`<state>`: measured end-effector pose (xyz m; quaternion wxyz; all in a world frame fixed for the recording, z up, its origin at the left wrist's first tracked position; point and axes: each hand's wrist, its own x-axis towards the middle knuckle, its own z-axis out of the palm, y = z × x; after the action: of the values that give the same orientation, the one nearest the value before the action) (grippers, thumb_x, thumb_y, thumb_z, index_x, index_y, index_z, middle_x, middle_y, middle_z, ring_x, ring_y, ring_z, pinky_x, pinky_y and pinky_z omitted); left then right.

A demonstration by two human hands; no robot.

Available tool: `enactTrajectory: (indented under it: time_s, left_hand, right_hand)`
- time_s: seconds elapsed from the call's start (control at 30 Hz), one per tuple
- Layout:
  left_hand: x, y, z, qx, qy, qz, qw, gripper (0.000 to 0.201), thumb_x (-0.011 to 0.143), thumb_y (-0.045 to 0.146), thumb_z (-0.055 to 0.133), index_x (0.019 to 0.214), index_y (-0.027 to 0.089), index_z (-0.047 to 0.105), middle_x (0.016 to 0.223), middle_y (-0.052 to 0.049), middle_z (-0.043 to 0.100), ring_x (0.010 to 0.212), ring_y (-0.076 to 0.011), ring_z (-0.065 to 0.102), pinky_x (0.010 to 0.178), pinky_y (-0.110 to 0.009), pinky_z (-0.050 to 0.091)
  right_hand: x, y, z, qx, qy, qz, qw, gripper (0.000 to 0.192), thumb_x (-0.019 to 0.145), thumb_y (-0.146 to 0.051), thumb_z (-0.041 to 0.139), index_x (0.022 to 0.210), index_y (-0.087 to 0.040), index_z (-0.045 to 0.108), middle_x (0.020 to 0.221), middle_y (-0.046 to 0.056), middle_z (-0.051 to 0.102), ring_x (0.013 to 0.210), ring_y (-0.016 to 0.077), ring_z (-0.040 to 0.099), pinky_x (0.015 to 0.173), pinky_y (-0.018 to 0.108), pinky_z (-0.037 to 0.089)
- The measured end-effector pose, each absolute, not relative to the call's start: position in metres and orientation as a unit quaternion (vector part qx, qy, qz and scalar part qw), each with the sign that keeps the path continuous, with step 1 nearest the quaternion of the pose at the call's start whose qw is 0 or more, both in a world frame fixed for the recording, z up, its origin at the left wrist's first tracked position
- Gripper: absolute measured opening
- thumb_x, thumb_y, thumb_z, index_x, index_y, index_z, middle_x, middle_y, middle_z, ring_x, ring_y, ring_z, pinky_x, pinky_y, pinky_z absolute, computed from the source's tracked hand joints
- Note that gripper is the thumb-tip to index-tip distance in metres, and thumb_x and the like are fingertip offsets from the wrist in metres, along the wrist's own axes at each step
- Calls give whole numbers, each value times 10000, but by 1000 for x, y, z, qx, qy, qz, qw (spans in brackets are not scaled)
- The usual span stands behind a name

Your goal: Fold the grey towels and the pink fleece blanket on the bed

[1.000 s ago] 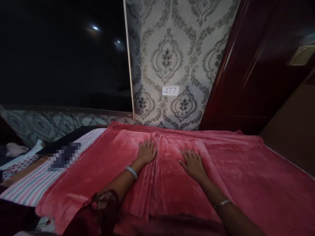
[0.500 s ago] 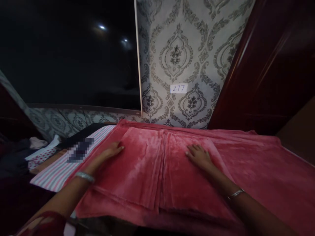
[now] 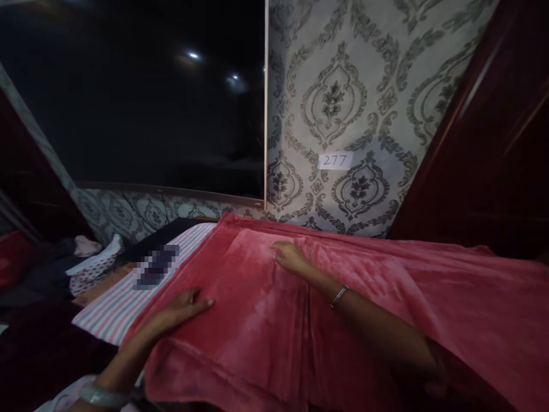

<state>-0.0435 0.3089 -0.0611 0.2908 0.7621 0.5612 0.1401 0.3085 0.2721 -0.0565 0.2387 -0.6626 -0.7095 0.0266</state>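
A folded pink-red plush blanket (image 3: 266, 320) lies spread over the surface before me. My left hand (image 3: 184, 306) rests flat on its near left edge, fingers together and pointing right. My right hand (image 3: 290, 256) lies flat on the far part of the folded layer, near its back edge, with a bangle on the wrist. Neither hand grips the cloth; both press down on it.
A pink-and-white striped cloth (image 3: 128, 300) lies under the blanket at the left. Folded clothes (image 3: 88, 263) sit further left. A patterned wall with a paper label "277" (image 3: 335, 161), a dark panel (image 3: 141, 109) and a dark red wooden door (image 3: 493, 149) stand behind.
My left hand slid from the blanket's middle to its left edge. My right hand moved from the right part to the far left back. The view turned left.
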Motion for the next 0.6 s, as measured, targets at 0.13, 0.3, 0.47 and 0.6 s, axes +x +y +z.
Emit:
enactTrajectory:
  time_s: [0.13, 0.3, 0.47, 0.6]
  left_hand:
    - [-51, 302, -65, 754, 555, 168, 308, 839, 639, 722, 663, 1281, 181, 660, 1283, -140, 692, 1214, -374, 624, 984, -470, 550]
    - [-52, 295, -67, 798, 497, 194, 280, 782, 702, 605, 624, 1364, 189, 604, 1429, -115, 599, 1299, -340, 577, 1110, -456, 471]
    - [-59, 282, -73, 822, 459, 253, 225, 660, 795, 515, 564, 1358, 173, 603, 1381, -99, 635, 1250, -293, 625, 1077, -420, 508]
    - [-73, 273, -91, 796, 471, 321, 203, 635, 769, 538, 610, 1294, 184, 654, 1267, -90, 710, 1146, -294, 688, 945, -387, 595]
  right_hand:
    - [286, 311, -52, -649, -724, 34, 232, 460, 880, -150, 575, 1334, -151, 648, 1371, 105, 625, 1282, 245, 577, 1107, 344, 437]
    - [270, 349, -41, -631, -743, 31, 223, 592, 914, -43, 451, 1484, -192, 502, 1507, 81, 497, 1395, 220, 463, 1166, 350, 355]
    - [252, 386, -44, -603, -780, 42, 165, 577, 991, -72, 371, 1524, -281, 449, 1601, 52, 357, 1452, 226, 379, 1194, 398, 319]
    - [233, 410, -51, -539, -838, 24, 80, 631, 965, -40, 374, 1451, -414, 520, 1570, -36, 414, 1363, 205, 499, 1162, 404, 373]
